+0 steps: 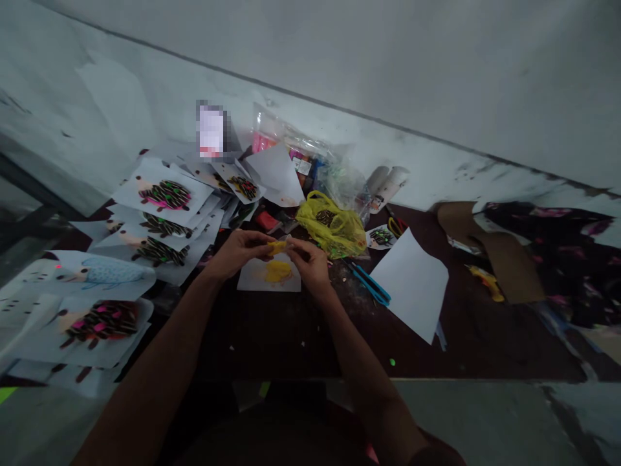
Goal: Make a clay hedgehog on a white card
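A small yellow piece (276, 247) is pinched between the fingers of my left hand (241, 251), just above a white sheet (250, 277). My right hand (310, 262) meets it from the other side, its fingertips closed together at the piece's right end; what they grip is too small to make out. On the sheet below lies a yellow shape (278, 272) with a faint orange outline. Beyond my hands sits a crumpled yellow plastic bag (334, 226).
Stacked sheets with hedgehog pictures (165, 194) fill the left side. Blue-handled scissors (371, 285) touch a blank white sheet (412, 281) on the right. Farther right are a yellow tool (488, 283), brown cardboard (517, 265) and dark floral cloth (572, 259). Clear plastic packaging (291, 136) stands by the wall.
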### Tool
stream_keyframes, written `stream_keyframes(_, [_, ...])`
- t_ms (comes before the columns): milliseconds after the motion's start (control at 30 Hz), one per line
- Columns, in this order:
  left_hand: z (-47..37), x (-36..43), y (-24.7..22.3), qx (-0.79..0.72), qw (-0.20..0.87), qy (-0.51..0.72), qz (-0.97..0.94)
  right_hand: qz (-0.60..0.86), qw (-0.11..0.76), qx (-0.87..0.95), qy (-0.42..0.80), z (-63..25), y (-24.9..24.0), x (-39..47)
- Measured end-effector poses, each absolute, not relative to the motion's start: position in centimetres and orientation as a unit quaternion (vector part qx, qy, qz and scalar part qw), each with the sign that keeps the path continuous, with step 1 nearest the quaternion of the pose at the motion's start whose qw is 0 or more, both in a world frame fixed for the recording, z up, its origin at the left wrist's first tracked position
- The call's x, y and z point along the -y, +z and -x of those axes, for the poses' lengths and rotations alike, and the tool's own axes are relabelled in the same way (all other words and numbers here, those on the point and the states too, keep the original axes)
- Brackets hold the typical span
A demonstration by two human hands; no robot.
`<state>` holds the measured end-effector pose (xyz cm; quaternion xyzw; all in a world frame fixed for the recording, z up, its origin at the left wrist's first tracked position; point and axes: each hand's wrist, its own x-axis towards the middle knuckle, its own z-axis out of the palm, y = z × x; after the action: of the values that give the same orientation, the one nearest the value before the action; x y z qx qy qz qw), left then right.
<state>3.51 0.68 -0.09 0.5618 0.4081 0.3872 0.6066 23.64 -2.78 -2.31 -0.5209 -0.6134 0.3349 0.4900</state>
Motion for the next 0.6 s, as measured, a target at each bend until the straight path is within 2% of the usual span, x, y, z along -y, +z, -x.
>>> stream_keyframes(233, [-3.8,-1.1,-0.8,-0.399,0.552,0.407,-0.609,0.506,0.493,0.616,0.348,-23.2,-2.6,2.7])
stream_keyframes(600, [-3.4,-0.8,-1.0,-0.38,0.559,0.447,-0.585,0.515,0.477,0.61,0.368,-22.3,-2.1,2.7])
